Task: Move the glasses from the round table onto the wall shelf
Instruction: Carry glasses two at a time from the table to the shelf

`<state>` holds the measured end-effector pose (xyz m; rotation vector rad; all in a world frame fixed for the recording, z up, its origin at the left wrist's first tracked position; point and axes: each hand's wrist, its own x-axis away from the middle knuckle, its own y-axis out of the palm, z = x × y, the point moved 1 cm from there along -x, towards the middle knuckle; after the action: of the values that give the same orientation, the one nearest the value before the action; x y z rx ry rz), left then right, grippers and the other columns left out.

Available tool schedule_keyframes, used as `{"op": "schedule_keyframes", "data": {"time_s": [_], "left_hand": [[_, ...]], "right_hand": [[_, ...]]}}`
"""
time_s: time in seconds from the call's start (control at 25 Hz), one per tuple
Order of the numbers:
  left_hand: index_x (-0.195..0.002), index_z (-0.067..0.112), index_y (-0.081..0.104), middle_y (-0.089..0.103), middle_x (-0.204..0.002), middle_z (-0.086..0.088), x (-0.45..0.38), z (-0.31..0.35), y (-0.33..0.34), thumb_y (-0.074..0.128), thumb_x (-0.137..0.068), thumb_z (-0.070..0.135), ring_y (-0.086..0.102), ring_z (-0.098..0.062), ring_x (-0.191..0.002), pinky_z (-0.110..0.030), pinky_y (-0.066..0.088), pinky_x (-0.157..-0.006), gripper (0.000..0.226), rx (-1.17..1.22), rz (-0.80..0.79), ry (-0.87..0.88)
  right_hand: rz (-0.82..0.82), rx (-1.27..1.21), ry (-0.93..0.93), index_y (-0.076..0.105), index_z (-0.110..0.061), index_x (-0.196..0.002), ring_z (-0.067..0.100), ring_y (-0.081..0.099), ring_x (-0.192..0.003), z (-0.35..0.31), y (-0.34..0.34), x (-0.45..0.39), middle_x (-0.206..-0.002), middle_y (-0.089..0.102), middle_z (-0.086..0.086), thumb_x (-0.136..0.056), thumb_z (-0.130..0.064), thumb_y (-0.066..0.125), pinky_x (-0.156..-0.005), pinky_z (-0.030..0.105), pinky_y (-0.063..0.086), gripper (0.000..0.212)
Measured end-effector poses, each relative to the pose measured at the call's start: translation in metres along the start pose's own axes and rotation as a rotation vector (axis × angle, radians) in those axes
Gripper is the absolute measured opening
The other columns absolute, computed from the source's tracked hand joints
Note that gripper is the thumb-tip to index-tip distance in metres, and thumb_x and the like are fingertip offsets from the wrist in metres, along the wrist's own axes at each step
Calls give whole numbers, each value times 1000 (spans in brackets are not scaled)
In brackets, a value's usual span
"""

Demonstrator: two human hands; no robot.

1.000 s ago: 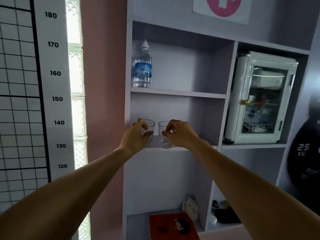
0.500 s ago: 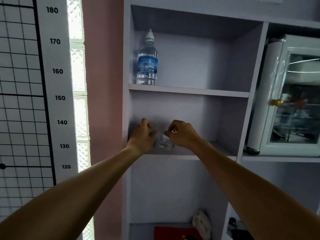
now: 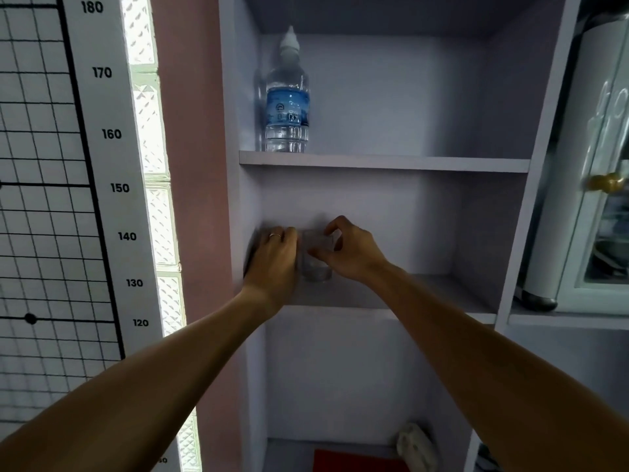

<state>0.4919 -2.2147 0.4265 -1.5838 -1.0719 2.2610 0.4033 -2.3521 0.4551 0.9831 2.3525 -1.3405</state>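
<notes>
Both my arms reach into the middle compartment of the pale wall shelf [image 3: 425, 294]. My right hand [image 3: 354, 255] pinches the rim of a clear short glass [image 3: 316, 262] that stands on the shelf board near its left side. My left hand [image 3: 274, 258] is curled around a second glass at the far left of the same board; that glass is almost wholly hidden behind the hand. The two glasses stand side by side, close together.
A water bottle [image 3: 287, 97] stands on the board above. Right of the shelf column sits a small white cabinet with a glass door and brass knob [image 3: 606, 182]. A height chart [image 3: 112, 134] and a glass-block window lie to the left. A red item [image 3: 357, 461] lies in the compartment below.
The view has moved closer to the shelf. Both hands have pushed the glasses deeper and leftwards onto the middle board; the left hand now covers its glass.
</notes>
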Motion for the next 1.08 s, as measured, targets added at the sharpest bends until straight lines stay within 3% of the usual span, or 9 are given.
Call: {"op": "schedule_keyframes", "data": {"time_s": [0.08,0.2,0.32,0.48,0.6,0.72,0.8,0.92,1.08], "left_hand": [[-120,5,54,59,-123,-15,0,-1,1,55,-93,23,53,-30,-113,-38,43,-103,33,21,-25,-18],[-123,3,54,59,-124,-16,0,1,-2,40,-86,39,53,-30,-115,-38,43,-104,54,38,-69,-65],[-131,2,49,55,-130,-18,-1,0,0,47,-92,26,52,-31,-119,-37,42,-105,46,-44,-81,-75],[-136,-1,44,52,-135,-22,2,1,3,54,-93,21,52,-34,-122,-38,43,-106,49,-109,-87,-89],[-118,-6,54,61,-120,-25,9,1,4,54,-90,10,59,-38,-108,-39,49,-90,33,-127,-133,-145],[-95,-5,61,69,-99,-24,20,2,-7,54,-84,3,64,-38,-93,-35,47,-73,16,-64,-187,-204],[-93,-2,64,72,-98,-21,34,3,-19,56,-83,5,66,-36,-91,-32,49,-73,15,34,-161,-218],[-82,7,63,71,-85,-11,65,1,-49,57,-84,10,65,-31,-79,-24,41,-62,6,136,-80,-190],[-105,23,69,69,-88,7,123,-42,-124,61,-89,21,67,-9,-79,-19,50,-70,18,116,-55,-347]], "right_hand": [[-24,-38,-14,53,-20,-115,20,65,-83,-1,4,-3,-95,67,5,-82,-42,73,-67,26,53,44],[-37,-78,-29,52,-21,-116,18,65,-82,-1,8,-5,-99,68,7,-83,-31,72,-61,20,50,39],[-39,-101,-32,50,-21,-119,21,66,-85,1,11,-7,-102,68,9,-83,-24,70,-64,23,53,42],[-60,-128,-81,40,-19,-125,19,62,-80,4,13,-6,-94,66,6,-82,-20,71,-56,16,44,53],[-36,-172,-72,35,-18,-113,22,64,-73,8,15,-2,-86,65,9,-81,-12,70,-52,22,49,48],[-25,-91,-167,50,-15,-94,21,62,-70,4,18,5,-79,65,5,-79,-19,69,-59,33,54,24],[-31,-76,-279,58,-14,-76,16,60,-64,-4,26,12,-69,64,0,-78,-20,71,-60,33,50,14],[-50,-206,-296,52,-23,-58,10,50,-55,-25,45,28,-57,55,-9,-78,-24,74,-57,29,42,29],[-171,-271,-393,62,-23,-65,7,55,-54,-91,77,55,-57,60,-10,-79,-27,74,-54,24,43,19]]}}
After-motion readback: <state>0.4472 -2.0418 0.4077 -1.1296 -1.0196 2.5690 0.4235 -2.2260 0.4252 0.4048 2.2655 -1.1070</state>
